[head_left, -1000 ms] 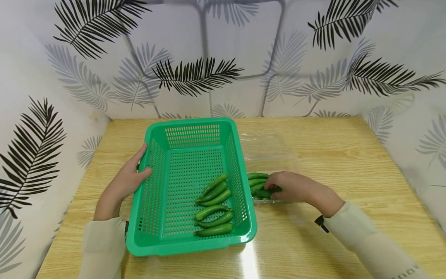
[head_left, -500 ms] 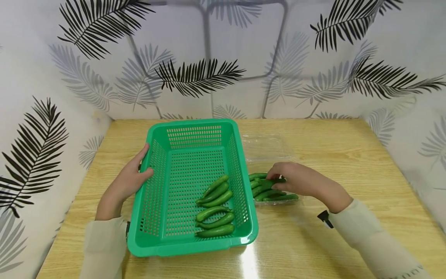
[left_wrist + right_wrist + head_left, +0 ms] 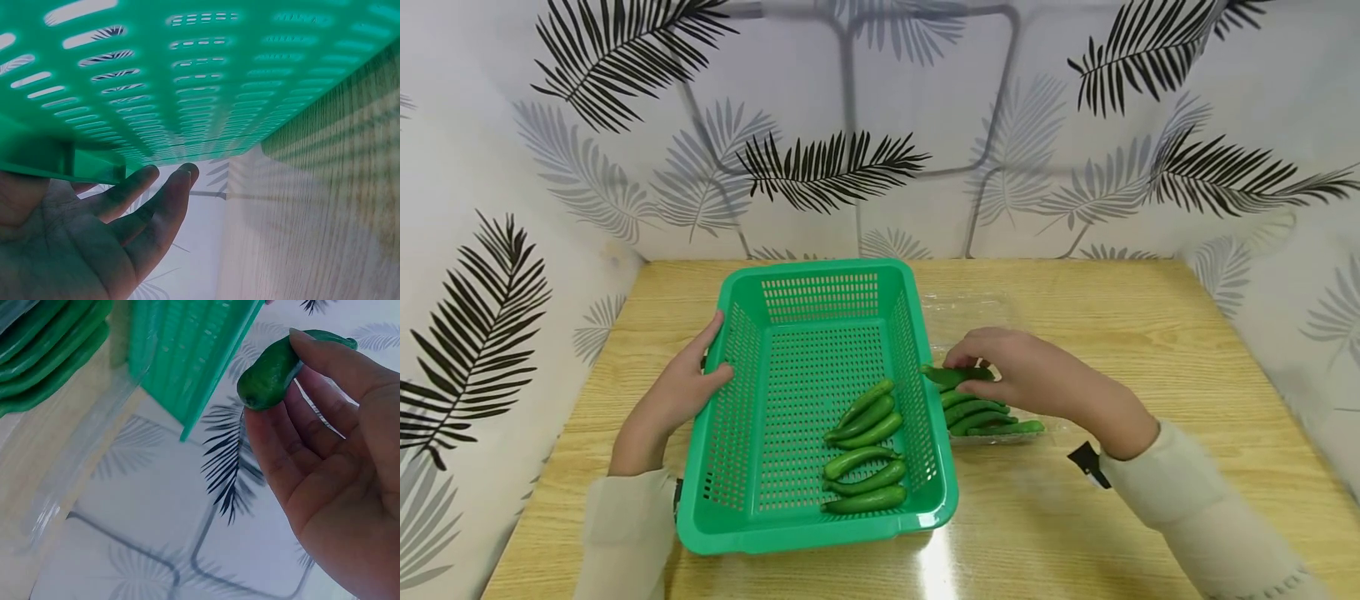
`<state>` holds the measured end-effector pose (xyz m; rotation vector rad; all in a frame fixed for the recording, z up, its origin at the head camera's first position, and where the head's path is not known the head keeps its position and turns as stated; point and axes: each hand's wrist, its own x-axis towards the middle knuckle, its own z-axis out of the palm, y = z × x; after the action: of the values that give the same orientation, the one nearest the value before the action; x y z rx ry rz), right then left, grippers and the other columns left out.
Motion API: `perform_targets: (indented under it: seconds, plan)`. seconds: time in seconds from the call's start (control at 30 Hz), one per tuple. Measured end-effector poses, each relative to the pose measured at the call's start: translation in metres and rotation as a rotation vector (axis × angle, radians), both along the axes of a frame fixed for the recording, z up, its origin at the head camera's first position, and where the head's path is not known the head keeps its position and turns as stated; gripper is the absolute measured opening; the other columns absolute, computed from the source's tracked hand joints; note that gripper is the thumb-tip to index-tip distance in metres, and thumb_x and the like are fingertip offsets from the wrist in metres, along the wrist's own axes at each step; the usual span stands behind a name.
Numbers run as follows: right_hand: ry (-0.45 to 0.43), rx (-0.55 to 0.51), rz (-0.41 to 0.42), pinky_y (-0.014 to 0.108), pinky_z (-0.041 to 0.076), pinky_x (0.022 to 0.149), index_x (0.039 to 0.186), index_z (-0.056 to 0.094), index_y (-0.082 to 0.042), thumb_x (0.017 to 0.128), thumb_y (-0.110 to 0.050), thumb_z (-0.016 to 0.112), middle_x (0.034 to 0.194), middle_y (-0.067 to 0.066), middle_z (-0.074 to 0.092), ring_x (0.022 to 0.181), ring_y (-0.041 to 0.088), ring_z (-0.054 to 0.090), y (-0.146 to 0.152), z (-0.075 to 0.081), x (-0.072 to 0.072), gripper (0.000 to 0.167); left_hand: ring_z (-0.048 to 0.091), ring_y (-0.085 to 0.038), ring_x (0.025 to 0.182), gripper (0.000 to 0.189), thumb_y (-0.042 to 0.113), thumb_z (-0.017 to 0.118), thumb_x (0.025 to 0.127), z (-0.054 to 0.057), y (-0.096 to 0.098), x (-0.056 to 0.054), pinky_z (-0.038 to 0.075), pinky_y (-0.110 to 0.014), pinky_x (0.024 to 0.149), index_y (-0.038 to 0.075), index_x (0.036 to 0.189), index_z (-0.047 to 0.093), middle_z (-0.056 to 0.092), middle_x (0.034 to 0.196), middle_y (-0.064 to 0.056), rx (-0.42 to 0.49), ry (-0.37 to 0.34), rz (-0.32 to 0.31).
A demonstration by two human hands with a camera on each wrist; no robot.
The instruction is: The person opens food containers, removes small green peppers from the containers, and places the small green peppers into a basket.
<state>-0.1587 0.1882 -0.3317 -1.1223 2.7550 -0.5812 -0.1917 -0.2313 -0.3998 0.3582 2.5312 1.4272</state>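
A green slatted plastic basket [image 3: 820, 533] stands on the table, with several small smooth green cucumbers [image 3: 865, 498] lying in two groups along its right side. My left hand [image 3: 681, 387] holds the basket's left rim, thumb over the top; in the left wrist view its fingers [image 3: 156, 231] reach underneath the rim. My right hand [image 3: 1026, 375] pinches one cucumber [image 3: 269, 378] between thumb and fingertips, raised beside the basket's right wall. Below that hand, several more cucumbers [image 3: 977, 417] lie side by side in a clear plastic box [image 3: 1000, 440], partly hidden by the hand.
The clear box's transparent lid [image 3: 966, 310] lies folded back behind it. Wood-grain table [image 3: 1120, 325] surrounds everything, and a leaf-patterned cloth [image 3: 880, 192] rises behind and at both sides. The basket's right rim stands close against the box.
My right hand has risen from the clear box and moved slightly left and away, lifting one cucumber. My left hand stays on the basket rim; the groups inside the basket look the same.
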Motion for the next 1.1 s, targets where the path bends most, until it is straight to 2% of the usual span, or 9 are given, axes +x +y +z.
perform_targets:
  seconds: [0.13,0.3,0.5,0.93,1.1]
  plan:
    - [0.028,-0.001,0.061,0.028,0.047,0.076,0.107,0.066,-0.015,0.084,-0.02,0.069,0.099,-0.008,0.06,0.09,0.007,0.055,-0.019,0.003,0.005,0.023,0.048,-0.032,0.108,0.077,0.005,0.043,0.09,0.001,0.0,0.0,0.048,-0.036,0.076,0.024,0.15,-0.001,0.009,0.153,-0.009,0.006,0.003,-0.009]
    - [0.077,-0.021,0.17,0.029,0.046,0.082,0.107,0.066,-0.012,0.085,-0.019,0.068,0.104,-0.004,0.062,0.096,0.01,0.056,-0.047,0.0,0.008,0.023,0.042,-0.031,0.116,0.077,0.005,0.043,0.09,0.003,0.001,-0.001,0.043,-0.039,0.083,0.022,0.15,-0.002,0.008,0.153,-0.009,-0.001,0.011,-0.019]
    - [0.074,-0.016,0.25,0.025,0.045,0.084,0.109,0.065,-0.014,0.085,-0.022,0.068,0.108,-0.005,0.061,0.101,0.009,0.054,-0.082,-0.006,0.014,0.026,0.042,-0.03,0.116,0.077,0.007,0.043,0.09,0.002,0.0,0.0,0.043,-0.04,0.084,0.025,0.15,-0.002,0.009,0.153,-0.009,-0.008,0.01,-0.01]
    - [0.018,0.157,0.27,0.022,0.045,0.081,0.109,0.064,-0.019,0.084,-0.025,0.069,0.111,-0.006,0.06,0.103,0.008,0.053,-0.11,-0.031,0.022,0.026,0.044,-0.03,0.112,0.077,0.007,0.044,0.09,-0.002,-0.001,-0.002,0.042,-0.04,0.084,0.024,0.15,-0.001,0.012,0.153,-0.01,-0.012,0.017,-0.006]
    - [-0.004,0.186,0.27,0.02,0.046,0.077,0.108,0.065,-0.019,0.083,-0.025,0.07,0.112,-0.006,0.06,0.101,0.006,0.054,-0.115,-0.038,0.023,0.027,0.052,-0.031,0.103,0.077,0.006,0.044,0.09,-0.002,-0.002,-0.002,0.049,-0.037,0.075,0.025,0.15,-0.001,0.019,0.15,-0.017,0.025,-0.003,-0.009]
